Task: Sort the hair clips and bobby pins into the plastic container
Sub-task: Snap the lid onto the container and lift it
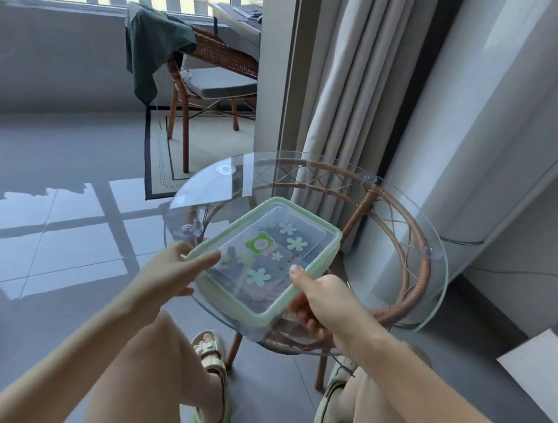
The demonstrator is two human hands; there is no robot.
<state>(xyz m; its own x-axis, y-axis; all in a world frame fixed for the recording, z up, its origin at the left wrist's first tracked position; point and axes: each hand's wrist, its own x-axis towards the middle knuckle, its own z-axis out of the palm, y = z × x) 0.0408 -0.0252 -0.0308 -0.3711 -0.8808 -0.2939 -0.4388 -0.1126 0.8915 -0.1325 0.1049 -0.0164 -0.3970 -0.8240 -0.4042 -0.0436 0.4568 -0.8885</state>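
The round glass tabletop [307, 186] on its rattan frame fills the middle of the view, and everything here is placed against it. Over its near edge the plastic container [265, 261] is held tilted, far corner higher, its near end out past the rim toward the person's knees. The clear lid [288, 236] with the pale green rim sits on top, printed with flowers and a little green frog-like face. Through that lid, dark and pinkish shapes lie inside; those look like the hair clips and bobby pins, though they are too blurred to tell apart. No loose clips show on the glass.

Left hand [175, 269] takes the container's left near corner, thumb laid on the green rim, fingers curled beneath. Right hand [321, 300] closes on the near right edge, thumb pressed on top of the lid, fingers tucked under the base. Both grips are firm on the box, neither open.

My read: this is the box-handling step, either opening up or finishing off. Next move calls for setting it level on the glass and working the lid's edge with the thumbs.
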